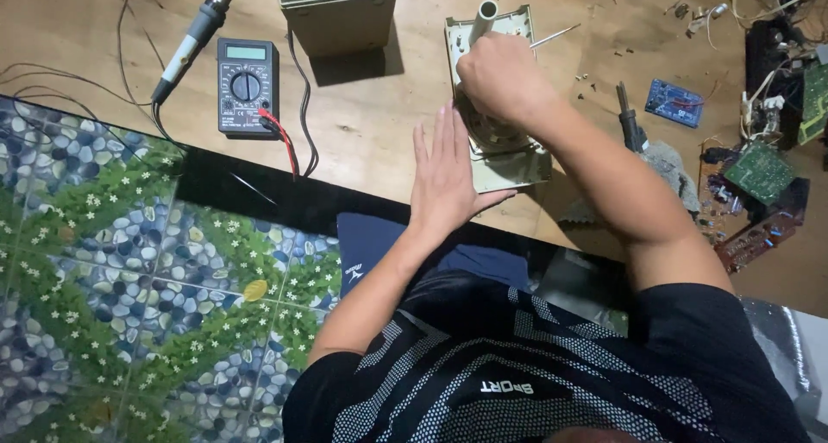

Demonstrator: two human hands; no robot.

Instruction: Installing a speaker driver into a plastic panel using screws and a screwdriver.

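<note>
A pale green plastic housing part point(504, 163) with a round recess and an upright tube point(483, 18) lies on the wooden board point(379, 106). My left hand point(446, 175) rests flat and open against its left edge, fingers together and pointing away. My right hand point(498, 76) is closed in a fist over the middle of the part. It seems to grip a thin tool whose metal shaft point(554, 36) pokes out to the right; the grip itself is hidden.
A black multimeter point(247, 87) with red and black leads lies left, beside a soldering iron point(191, 39). A green box point(338, 10) stands at the back. Circuit boards point(759, 171), a blue board point(674, 102) and loose wires crowd the right. A pebble-patterned mat point(112, 262) covers the floor.
</note>
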